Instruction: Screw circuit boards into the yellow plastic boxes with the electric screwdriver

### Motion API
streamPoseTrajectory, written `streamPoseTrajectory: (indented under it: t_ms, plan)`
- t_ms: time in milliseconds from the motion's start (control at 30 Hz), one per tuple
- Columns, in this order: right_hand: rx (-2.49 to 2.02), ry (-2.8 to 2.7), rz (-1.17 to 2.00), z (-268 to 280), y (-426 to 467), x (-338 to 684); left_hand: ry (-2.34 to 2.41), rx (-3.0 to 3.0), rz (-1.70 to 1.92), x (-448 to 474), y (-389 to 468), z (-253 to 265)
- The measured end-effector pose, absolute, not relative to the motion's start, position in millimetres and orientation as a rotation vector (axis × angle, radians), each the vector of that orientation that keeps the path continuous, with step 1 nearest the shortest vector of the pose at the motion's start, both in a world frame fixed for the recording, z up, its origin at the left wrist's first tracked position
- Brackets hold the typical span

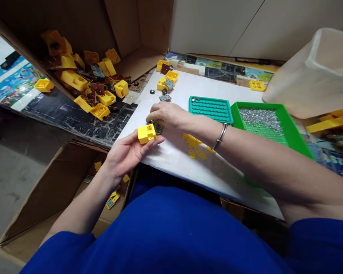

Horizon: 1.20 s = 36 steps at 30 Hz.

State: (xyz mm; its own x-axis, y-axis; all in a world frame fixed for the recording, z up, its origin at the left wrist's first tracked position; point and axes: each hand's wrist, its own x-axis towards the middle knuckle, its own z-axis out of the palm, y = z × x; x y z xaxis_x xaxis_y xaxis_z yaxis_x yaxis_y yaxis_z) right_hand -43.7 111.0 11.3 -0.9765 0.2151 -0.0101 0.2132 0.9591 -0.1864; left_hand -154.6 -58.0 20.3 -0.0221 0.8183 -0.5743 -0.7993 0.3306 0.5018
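My left hand (131, 152), palm up, holds a yellow plastic housing (146, 134) between thumb and fingers above the white board. Just beyond it, my right hand (165, 116) reaches down with bent fingers around a small circuit board (158, 127) beside the housing. Its fingertips are partly hidden, so the exact grip is hard to see. Behind the right hand lie another circuit board (165, 97) and several yellow housings (171, 77) with parts attached. Small flat yellow pieces (193, 141) rest on the board under my right forearm.
A cardboard box (151, 36) with yellow housings lies on its side at left. A teal ribbed tray (210, 110) and a green tray (298, 131) of small metal parts stand right, near a translucent bin (294, 72). An open carton (37, 201) sits below the table edge.
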Motion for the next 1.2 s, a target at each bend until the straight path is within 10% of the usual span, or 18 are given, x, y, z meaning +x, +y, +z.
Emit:
streamPoseTrajectory:
  t_ms: [433,867,1200]
  plan:
    - [-0.674,-3.038,0.486,15.3,104.9,-19.8,1.026,0.260,1.242,-147.2,-63.6,20.5]
    - [-0.966,-2.702,0.683,40.2,81.7,19.3,1.639,2.191,0.614,-150.9,-68.2,16.4]
    - [-0.698,-3.006,0.449,10.3,91.3,-13.0,1.821,2.106,0.756,-158.6,-85.4,1.5]
